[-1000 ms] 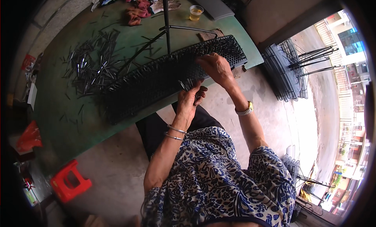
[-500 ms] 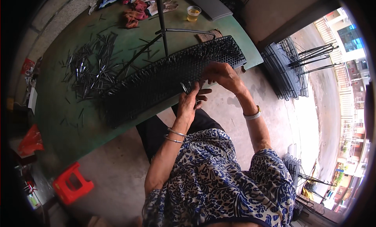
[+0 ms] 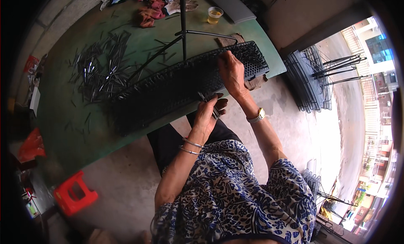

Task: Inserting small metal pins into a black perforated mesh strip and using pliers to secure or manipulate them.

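Note:
A long black panel with a honeycomb of small holes (image 3: pixel 168 86) lies tilted across the table's near side, many of its holes filled with short dark pieces. My left hand (image 3: pixel 207 114) is closed around a small bundle of thin dark sticks (image 3: pixel 216 113), just off the panel's near edge. Over the panel's right half is my right hand (image 3: pixel 231 71), its fingertips pinched together against the holes. Whatever is between those fingers is hidden. Loose dark sticks (image 3: pixel 103 69) are heaped on the table to the left of the panel.
The green table (image 3: pixel 71 138) holds a black metal stand (image 3: pixel 184 33), a cup of yellow liquid (image 3: pixel 214 16) and gloves (image 3: pixel 153 12). Corrugated cardboard (image 3: pixel 255 82) lies under the panel. A red stool (image 3: pixel 75 193) stands lower left; wire racks (image 3: pixel 305 77) lean at right.
My right hand has moved away from the left hand, up onto the panel, fingertips now at its holes. The left hand stays near the panel's edge with its sticks. The whole view has shifted slightly.

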`<move>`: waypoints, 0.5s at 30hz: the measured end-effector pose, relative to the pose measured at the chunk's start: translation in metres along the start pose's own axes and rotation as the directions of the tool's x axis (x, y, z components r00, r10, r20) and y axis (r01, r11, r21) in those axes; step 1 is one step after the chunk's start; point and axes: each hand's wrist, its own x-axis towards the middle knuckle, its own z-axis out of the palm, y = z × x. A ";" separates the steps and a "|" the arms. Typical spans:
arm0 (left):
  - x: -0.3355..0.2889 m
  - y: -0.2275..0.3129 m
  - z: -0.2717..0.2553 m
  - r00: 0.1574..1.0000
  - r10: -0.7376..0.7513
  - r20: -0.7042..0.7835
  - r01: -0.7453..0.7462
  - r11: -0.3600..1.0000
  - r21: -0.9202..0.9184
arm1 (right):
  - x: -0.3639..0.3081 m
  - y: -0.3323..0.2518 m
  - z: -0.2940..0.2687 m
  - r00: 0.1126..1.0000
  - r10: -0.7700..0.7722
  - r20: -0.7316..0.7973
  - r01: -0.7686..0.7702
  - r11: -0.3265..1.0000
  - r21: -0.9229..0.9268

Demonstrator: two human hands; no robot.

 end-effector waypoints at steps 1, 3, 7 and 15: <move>-0.007 0.006 0.007 0.999 -0.029 -0.032 0.029 1.000 0.000 | 0.001 0.000 0.000 1.000 0.000 0.002 0.000 1.000 -0.002; -0.011 0.009 0.010 0.996 -0.059 -0.063 0.059 0.998 -0.004 | 0.003 0.001 0.000 0.999 -0.048 -0.014 0.048 0.998 -0.037; -0.010 0.007 0.003 1.000 -0.015 -0.022 0.015 1.000 -0.002 | 0.006 -0.001 -0.002 1.000 -0.027 0.010 0.028 0.996 -0.085; -0.018 0.009 0.008 0.998 0.061 -0.017 -0.060 0.996 0.059 | 0.009 0.003 -0.002 0.993 0.002 0.118 0.002 0.999 -0.037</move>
